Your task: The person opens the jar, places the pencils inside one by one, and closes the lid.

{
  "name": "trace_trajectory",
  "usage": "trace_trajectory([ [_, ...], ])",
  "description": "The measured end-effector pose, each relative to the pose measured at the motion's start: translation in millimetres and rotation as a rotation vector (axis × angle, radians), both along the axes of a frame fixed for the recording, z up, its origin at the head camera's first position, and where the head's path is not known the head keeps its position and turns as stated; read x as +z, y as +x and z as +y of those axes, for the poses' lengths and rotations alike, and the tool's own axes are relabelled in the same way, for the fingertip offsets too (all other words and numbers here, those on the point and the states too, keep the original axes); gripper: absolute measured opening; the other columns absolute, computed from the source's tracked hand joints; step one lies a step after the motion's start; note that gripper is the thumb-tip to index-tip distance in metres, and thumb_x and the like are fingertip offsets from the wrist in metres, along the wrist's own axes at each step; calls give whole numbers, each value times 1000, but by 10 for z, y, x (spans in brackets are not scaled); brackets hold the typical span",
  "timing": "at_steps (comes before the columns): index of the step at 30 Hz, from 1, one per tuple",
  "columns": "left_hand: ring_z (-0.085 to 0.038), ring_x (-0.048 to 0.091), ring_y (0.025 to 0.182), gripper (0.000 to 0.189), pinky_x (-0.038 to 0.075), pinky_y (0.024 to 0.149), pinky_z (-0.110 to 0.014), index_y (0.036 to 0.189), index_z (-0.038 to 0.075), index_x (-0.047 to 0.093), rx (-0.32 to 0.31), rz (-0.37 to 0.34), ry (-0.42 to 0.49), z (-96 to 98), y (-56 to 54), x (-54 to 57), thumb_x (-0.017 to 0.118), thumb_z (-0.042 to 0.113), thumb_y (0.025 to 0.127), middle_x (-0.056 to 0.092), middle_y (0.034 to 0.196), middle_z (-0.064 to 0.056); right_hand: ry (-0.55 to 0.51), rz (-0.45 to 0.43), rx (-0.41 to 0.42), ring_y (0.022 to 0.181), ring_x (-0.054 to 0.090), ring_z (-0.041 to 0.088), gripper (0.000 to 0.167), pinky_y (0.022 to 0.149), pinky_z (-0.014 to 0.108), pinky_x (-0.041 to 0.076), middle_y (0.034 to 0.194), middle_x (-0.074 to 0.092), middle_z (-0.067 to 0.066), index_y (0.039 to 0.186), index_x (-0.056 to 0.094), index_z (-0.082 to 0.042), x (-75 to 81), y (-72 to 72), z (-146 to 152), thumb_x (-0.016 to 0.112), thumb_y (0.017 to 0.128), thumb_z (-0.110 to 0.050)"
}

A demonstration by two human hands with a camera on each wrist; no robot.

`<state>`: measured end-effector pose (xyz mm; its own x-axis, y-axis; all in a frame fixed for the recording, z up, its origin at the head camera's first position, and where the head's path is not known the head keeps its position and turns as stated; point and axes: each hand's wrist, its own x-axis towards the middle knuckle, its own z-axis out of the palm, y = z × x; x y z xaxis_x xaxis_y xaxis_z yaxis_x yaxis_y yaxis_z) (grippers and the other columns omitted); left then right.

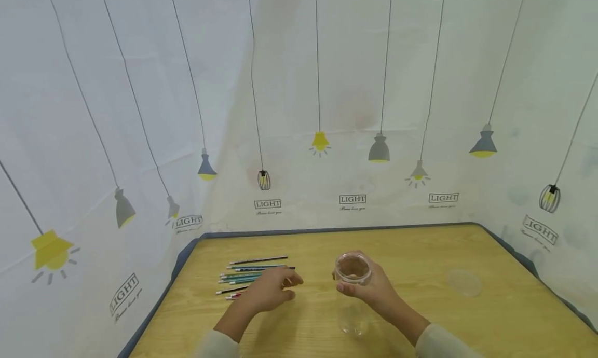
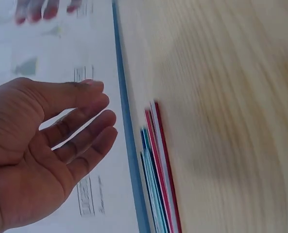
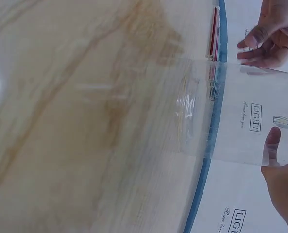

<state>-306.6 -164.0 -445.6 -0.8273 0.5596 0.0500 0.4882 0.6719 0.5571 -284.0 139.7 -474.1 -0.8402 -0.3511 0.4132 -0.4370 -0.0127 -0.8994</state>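
My right hand (image 1: pixel 376 288) grips a clear plastic jar (image 1: pixel 352 314) just under its lidless rim. In the right wrist view the thumb and fingers (image 3: pixel 273 141) wrap the upper end of the jar (image 3: pixel 231 114). Nothing shows inside it. To its left is my left hand (image 1: pixel 273 288), palm turned inward, fingers loosely bent and holding nothing. It overlaps the tips of several pencils (image 1: pixel 238 276) in the head view, hiding part of them. The left wrist view shows the left hand (image 2: pixel 51 145) apart from red, white and teal pencils (image 2: pixel 158 170).
A clear round lid (image 1: pixel 464 283) lies flat on the wooden table (image 1: pixel 411 244) at the right. White sheeting (image 1: pixel 299 88) printed with hanging lamps rises behind the table and along both sides. A blue border (image 1: pixel 336 229) runs along the table's far edge.
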Motion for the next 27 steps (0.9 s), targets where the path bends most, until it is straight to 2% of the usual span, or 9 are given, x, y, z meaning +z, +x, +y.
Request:
trace_trajectory([
  [2,-32,73,107,21,64,90,-50,116,5,79,39,3,9,-169,-49,-34,78,-3,98,78,118,-14,-5,-4,-1,112,77,23,56,97,32,65,129,72,32,143,59,-3,1,2,2,86,94,-9],
  [5,-23,71,97,22,63,82,-44,106,7,80,114,52,-14,-397,-111,-134,76,-10,93,78,107,-9,-10,-8,-8,111,77,21,56,98,31,65,130,71,35,142,59,-3,-5,7,3,86,94,-8],
  [10,-14,67,86,25,59,75,-32,95,13,78,233,160,-85,-680,-173,-314,79,-11,88,76,93,1,-25,-6,5,113,77,25,56,99,32,65,130,71,33,143,59,-3,-9,17,-4,86,94,-8],
  [17,-7,62,79,29,55,70,-26,92,15,76,245,179,-85,-827,-200,-462,82,-13,83,72,86,6,-41,-3,9,112,77,23,56,99,31,65,129,74,29,142,60,-3,-7,24,-18,87,93,-8],
  [21,-7,64,79,30,56,71,-26,93,14,76,249,180,-62,-831,-217,-480,82,-13,84,72,86,6,-30,-2,13,113,76,21,57,99,31,64,130,73,28,143,60,-5,-1,13,-17,88,94,-11],
  [27,-8,64,81,30,56,73,-27,99,12,71,271,142,-40,-816,-234,-496,81,-14,86,71,87,6,-21,-3,7,113,77,23,57,99,31,64,129,74,27,143,60,-6,-11,4,7,89,94,-12],
])
